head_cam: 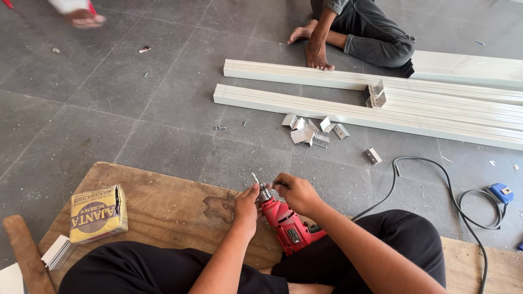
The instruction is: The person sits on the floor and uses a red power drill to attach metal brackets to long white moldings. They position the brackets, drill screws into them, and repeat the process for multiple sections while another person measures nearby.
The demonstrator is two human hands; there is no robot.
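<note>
Near the far edge of the wooden board (163, 201), both hands meet at the front of a red electric drill (287, 224). The left hand (248, 206) reaches in from the lower middle, forearm rising steeply, its fingers curled and pressed around the metal chuck (265, 194). The right hand (297, 193) comes in from the right on a bent, sloping forearm; its fingers are closed together over a small tool at the chuck, too hidden to identify. The drill lies between the person's crossed legs in black trousers (414, 239), its long axis running from lower right to upper left, with a thin bit (254, 177) pointing up and left toward the floor tiles. Its body is glossy red plastic, and the chuck is ribbed grey steel.

The board is worn plywood, stained dark near the hands. At its left edge sits a yellow cardboard box (98, 213), beside a small stack of white strips (57, 252). Beyond the board, on the grey tiled floor (109, 98), lie folded metal corner brackets (310, 130) and long white profile bars (348, 111). A grey cable (436, 179) loops to a blue plug (501, 192) at the right. Another person (359, 30) sits past the bars, one hand resting on them.
</note>
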